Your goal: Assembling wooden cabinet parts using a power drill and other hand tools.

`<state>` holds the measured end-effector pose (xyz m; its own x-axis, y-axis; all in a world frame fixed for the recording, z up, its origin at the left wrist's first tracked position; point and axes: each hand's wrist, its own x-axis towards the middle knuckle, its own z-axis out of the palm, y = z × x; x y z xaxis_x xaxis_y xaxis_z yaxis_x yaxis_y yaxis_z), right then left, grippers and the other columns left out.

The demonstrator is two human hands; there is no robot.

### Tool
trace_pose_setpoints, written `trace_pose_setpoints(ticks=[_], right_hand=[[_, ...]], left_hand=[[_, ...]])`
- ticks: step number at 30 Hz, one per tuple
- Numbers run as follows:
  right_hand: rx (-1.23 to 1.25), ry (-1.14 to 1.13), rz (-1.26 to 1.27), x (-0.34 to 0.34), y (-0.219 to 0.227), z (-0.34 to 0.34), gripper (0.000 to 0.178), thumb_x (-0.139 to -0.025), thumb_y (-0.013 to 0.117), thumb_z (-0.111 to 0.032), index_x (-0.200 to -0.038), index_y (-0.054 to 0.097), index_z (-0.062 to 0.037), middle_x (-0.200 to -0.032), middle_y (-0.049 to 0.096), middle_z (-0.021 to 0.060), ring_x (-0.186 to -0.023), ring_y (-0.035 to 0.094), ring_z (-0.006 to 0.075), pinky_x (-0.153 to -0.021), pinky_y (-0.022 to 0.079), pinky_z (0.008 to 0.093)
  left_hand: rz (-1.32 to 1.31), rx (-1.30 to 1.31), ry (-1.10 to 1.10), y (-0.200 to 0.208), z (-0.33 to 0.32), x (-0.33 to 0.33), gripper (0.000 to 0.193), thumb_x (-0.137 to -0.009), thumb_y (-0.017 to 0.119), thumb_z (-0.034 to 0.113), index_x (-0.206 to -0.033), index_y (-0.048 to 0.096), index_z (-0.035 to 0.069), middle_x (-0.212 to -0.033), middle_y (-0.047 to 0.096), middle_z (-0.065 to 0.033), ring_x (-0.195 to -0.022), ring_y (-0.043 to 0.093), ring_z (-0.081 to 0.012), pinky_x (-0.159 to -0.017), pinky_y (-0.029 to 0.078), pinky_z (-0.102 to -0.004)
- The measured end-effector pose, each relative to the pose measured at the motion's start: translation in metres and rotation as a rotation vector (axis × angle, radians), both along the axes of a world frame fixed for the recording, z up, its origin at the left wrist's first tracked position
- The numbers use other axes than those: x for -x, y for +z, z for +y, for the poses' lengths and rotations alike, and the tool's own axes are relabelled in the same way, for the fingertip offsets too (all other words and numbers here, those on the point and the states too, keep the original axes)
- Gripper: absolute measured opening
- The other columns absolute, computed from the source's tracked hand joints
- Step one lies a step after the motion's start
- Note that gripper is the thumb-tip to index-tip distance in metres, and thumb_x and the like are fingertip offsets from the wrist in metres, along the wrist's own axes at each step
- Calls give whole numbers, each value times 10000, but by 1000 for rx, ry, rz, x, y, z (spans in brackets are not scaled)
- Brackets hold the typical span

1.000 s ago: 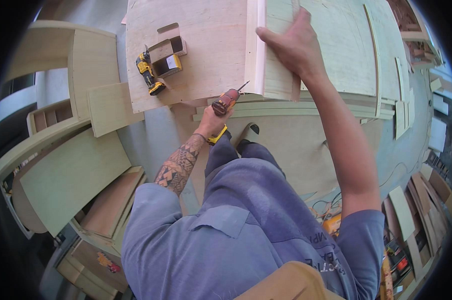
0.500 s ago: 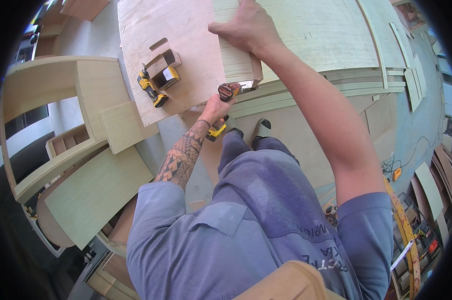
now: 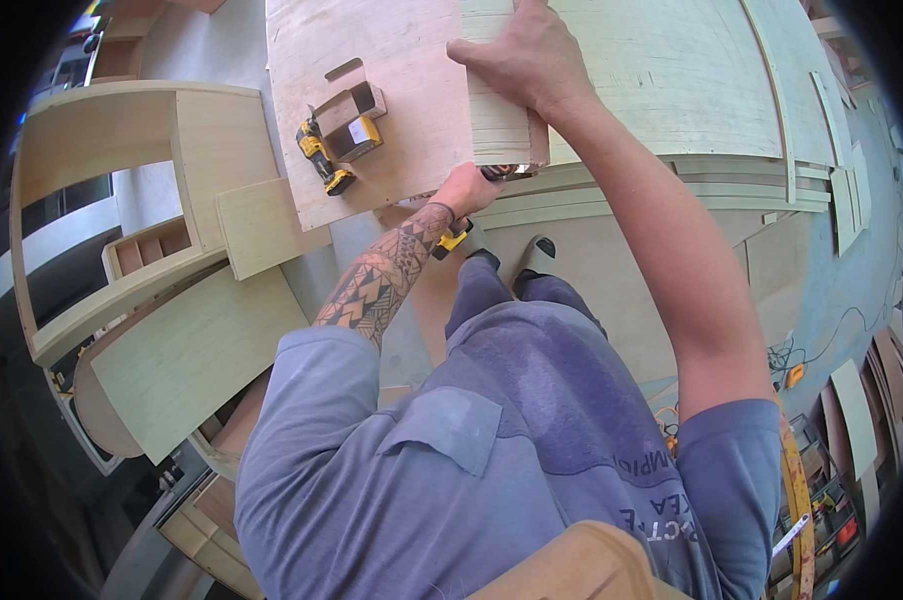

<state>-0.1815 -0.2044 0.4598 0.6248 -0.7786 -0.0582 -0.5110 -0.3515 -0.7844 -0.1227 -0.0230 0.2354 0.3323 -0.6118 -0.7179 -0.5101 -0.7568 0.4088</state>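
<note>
In my left hand [image 3: 469,188] is a cordless drill, its yellow battery [image 3: 453,240] hanging below my fist. Its front end lies at the near edge of the workpiece, partly hidden by my hand and the wood. My right hand [image 3: 537,60] holds a narrow plywood strip [image 3: 500,125] from above, thumb stretched over its left side; the fingertips are cut off by the upper edge. The strip lies along a broad plywood panel [image 3: 402,185]. On this panel lie a second yellow-and-black power tool [image 3: 324,158] and an opened cardboard box [image 3: 352,103] with a yellow-and-white small box [image 3: 364,132].
An open wooden cabinet frame [image 3: 197,165] stands at left, with loose boards [image 3: 197,365] nearby. Long stacked strips [image 3: 662,190] run below the panel's edge on the right. A cable [image 3: 842,325] lies on the floor, near a tool crate [image 3: 832,480] and leaning boards [image 3: 857,410].
My left hand has brought the drill closer to the workpiece's near edge, so its body is now mostly hidden. My right hand stays on the strip. The whole view has shifted slightly.
</note>
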Motion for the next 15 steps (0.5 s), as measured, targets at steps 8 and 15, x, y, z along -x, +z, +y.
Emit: trace_pose_setpoints(ticks=[8,15], right_hand=[[-29,13,-11,0,4,0,941,-751,826,-381,-1356,335,147,-1158,627,367,-1077,676,468,-958,574,472],[-38,28,10,1,13,3,947,-755,826,-396,-1365,334,136,-1197,607,367,-1097,670,465,-970,568,470]], left_hand=[[34,27,-9,8,-6,5,496,-944,656,526,-991,730,38,-660,647,-103,-520,629,-211,-520,544,-390],[116,-102,34,-6,-8,6,455,-949,625,422,-1219,702,64,-822,744,-187,-735,744,-301,-712,614,-427]])
